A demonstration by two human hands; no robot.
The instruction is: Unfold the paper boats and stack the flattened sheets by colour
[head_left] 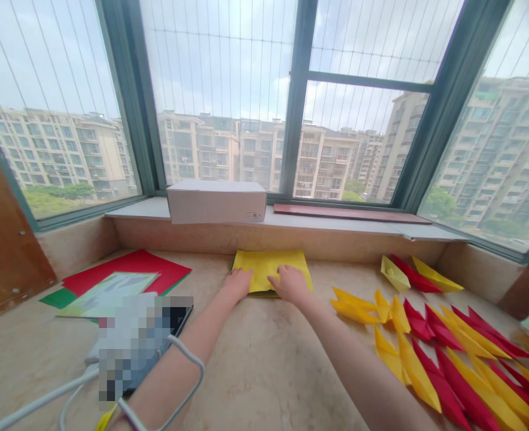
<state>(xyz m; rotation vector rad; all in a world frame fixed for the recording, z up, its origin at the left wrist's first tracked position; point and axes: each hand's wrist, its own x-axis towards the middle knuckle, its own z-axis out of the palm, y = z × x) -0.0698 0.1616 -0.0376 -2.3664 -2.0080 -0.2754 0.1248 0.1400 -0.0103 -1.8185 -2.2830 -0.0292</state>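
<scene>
A folded yellow paper sheet (271, 263) lies flat on the marble ledge (255, 353) under the window. My left hand (236, 282) rests on its left front edge, fingers curled down onto the paper. My right hand (291, 282) presses on the sheet's front middle, fingers bent and pointing left. Both hands press the paper against the ledge; a green sheet shows just under the yellow one.
Red and green paper sheets (134, 269) and a printed leaflet (109, 290) lie at the left. A white cardboard box (216, 202) stands on the sill. Several folded yellow and red paper boats (430, 341) cover the right side. A blurred device with white cable (134, 341) lies front left.
</scene>
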